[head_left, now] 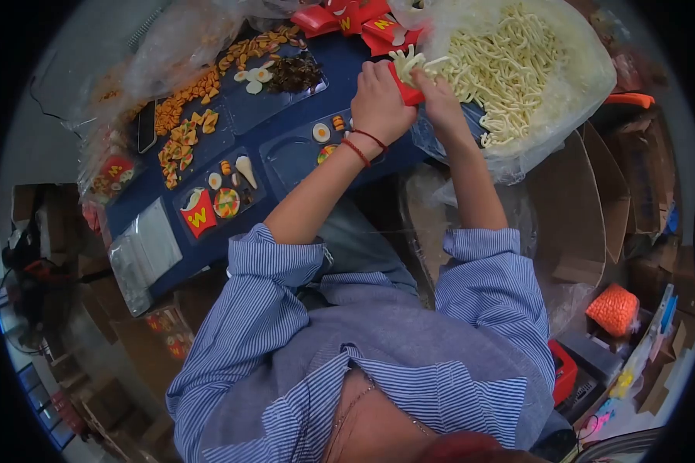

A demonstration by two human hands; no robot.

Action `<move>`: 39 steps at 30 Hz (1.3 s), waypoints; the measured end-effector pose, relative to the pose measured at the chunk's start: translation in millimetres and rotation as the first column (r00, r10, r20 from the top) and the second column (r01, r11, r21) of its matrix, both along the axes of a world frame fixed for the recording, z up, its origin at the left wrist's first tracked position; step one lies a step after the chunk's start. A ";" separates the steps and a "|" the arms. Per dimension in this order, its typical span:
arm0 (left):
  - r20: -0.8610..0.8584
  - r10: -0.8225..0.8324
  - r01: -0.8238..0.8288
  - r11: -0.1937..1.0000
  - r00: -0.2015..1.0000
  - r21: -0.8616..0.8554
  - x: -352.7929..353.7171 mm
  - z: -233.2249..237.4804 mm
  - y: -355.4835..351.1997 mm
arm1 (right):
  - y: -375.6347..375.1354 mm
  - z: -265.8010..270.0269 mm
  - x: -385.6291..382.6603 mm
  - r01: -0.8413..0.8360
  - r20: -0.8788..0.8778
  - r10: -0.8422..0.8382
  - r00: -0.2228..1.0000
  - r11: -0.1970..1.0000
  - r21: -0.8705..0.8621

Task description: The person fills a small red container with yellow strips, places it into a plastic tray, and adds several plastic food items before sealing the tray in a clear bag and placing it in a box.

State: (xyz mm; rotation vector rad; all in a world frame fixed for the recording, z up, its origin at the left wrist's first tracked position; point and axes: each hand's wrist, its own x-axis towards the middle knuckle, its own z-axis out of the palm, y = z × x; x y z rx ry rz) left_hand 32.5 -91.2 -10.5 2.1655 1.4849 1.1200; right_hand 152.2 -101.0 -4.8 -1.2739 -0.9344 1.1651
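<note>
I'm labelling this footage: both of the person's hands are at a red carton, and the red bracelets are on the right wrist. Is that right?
Not quite: in the head view, the red bracelets are on the wrist of the left hand, not the right hand. Both hands are indeed at the red carton.

Two hands [382, 106], 12 to 1 o'clock; one held carton [407, 89]. Two bracelets [357, 151], 12 o'clock. One phone [147, 128], one cone [245, 170], 10 o'clock. Two round pizzas [226, 203], 9 and between 11 and 12.
</note>
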 end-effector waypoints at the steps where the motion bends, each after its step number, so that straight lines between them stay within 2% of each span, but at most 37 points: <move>1: 0.004 -0.004 0.004 1.000 1.000 -0.001 0.3 -0.2 -3.4 | -2.8 -7.8 10.0 0.004 0.004 -0.004 1.000 1.000 -0.001; 3: -0.096 -0.053 0.066 0.989 0.994 0.132 0.4 1.4 -13.3 | -6.9 -17.6 33.3 -0.300 0.254 0.281 0.925 0.953 0.037; 4: -0.096 -0.062 0.075 0.988 0.993 0.136 1.0 3.8 -17.5 | -12.1 -11.7 41.0 -0.290 0.256 0.271 0.928 0.956 0.041; 6: -0.189 -0.087 0.124 0.974 0.978 0.191 2.5 8.5 -24.3 | -22.2 10.7 51.3 -0.515 0.234 0.530 0.815 0.848 -0.125; 7: -0.187 -0.092 0.128 0.973 0.978 0.193 3.1 7.9 -25.7 | -21.5 19.4 54.2 -0.511 0.237 0.526 0.817 0.850 -0.125; 9: -0.170 -0.113 0.160 0.943 0.979 0.292 3.4 5.0 -29.0 | -18.8 30.7 58.4 -0.660 0.330 0.696 0.638 0.715 -0.231; 10: -0.170 -0.114 0.160 0.943 0.979 0.292 3.6 5.0 -31.5 | -20.8 29.9 58.5 -0.660 0.331 0.695 0.638 0.715 -0.231; 12: -0.011 -0.090 0.091 0.979 0.996 0.181 3.2 6.5 -33.6 | -22.4 28.7 55.9 -0.537 0.429 0.506 0.748 0.842 -0.056; 13: -0.013 -0.085 0.086 0.979 0.996 0.184 3.1 6.8 -33.3 | -24.4 31.8 52.5 -0.541 0.430 0.508 0.746 0.839 -0.053; 15: 0.099 -0.062 0.046 0.986 0.993 0.161 4.4 7.1 -32.7 | -30.3 39.1 45.1 -0.435 0.253 0.400 0.881 0.895 0.100; 16: 0.099 -0.060 0.043 0.986 0.993 0.162 5.0 8.8 -33.7 | -31.8 42.2 39.1 -0.437 0.254 0.402 0.880 0.894 0.101; 18: 0.099 -0.029 0.017 0.992 0.995 0.123 6.5 11.9 -35.3 | -33.0 46.4 28.1 -0.269 0.120 0.247 0.962 0.935 0.231; 19: 0.099 -0.030 0.018 0.992 0.995 0.123 7.3 12.8 -35.9 | -31.4 44.4 29.0 -0.268 0.120 0.246 0.962 0.935 0.230; 21: 0.132 -0.055 0.023 0.973 0.990 0.231 8.5 15.0 -36.0 | -25.9 38.4 32.2 -0.372 0.393 0.254 0.884 0.891 0.260; 22: 0.131 -0.054 0.023 0.972 0.990 0.232 7.6 17.2 -36.0 | -26.1 38.2 33.7 -0.372 0.393 0.253 0.884 0.891 0.262; 24: 0.013 -0.043 0.035 0.937 0.999 0.348 4.3 20.2 -37.1 | -26.1 38.1 36.4 -0.401 0.511 0.323 0.796 0.915 0.046; 25: 0.014 -0.042 0.035 0.937 0.999 0.347 3.3 17.8 -37.8 | -21.5 41.4 37.3 -0.402 0.511 0.324 0.796 0.915 0.045; 27: -0.103 -0.045 0.080 0.928 0.994 0.363 2.1 10.5 -41.1 | -9.7 50.3 41.0 -0.517 0.696 0.607 0.383 0.766 -0.383; 28: -0.104 -0.049 0.084 0.928 0.993 0.363 1.4 8.2 -42.6 | -10.2 48.3 41.1 -0.515 0.696 0.605 0.387 0.768 -0.382; 30: -0.022 -0.045 0.049 0.952 0.999 0.303 -1.7 4.4 -43.8 | -8.7 44.3 39.3 -0.715 0.652 0.549 0.523 0.699 -0.016; 31: -0.021 -0.037 0.042 0.952 0.999 0.303 -4.6 5.5 -44.0 | -10.1 50.2 37.1 -0.720 0.653 0.553 0.517 0.694 -0.017; 33: 0.043 0.019 -0.025 0.989 0.999 0.145 -11.2 6.8 -44.7 | -15.5 64.7 34.7 -0.523 0.610 0.391 0.689 0.851 0.045; 34: 0.044 0.030 -0.036 0.989 0.999 0.141 -13.5 7.1 -44.7 | -11.4 57.1 34.6 -0.536 0.620 0.343 0.706 0.830 0.151; 35: 0.083 0.031 -0.044 0.985 0.996 0.165 -15.3 7.5 -44.2 | -9.1 47.5 31.0 -0.544 0.618 0.352 0.703 0.826 0.148; 37: 0.120 0.036 -0.058 0.981 0.992 0.187 -20.8 6.4 -45.5 | -6.8 35.2 19.5 -0.605 0.764 0.216 0.608 0.749 0.270; 39: 0.034 0.059 -0.066 0.957 0.998 0.282 -29.6 2.3 -48.3 | -1.6 34.4 8.0 -0.676 0.772 0.310 0.555 0.709 0.201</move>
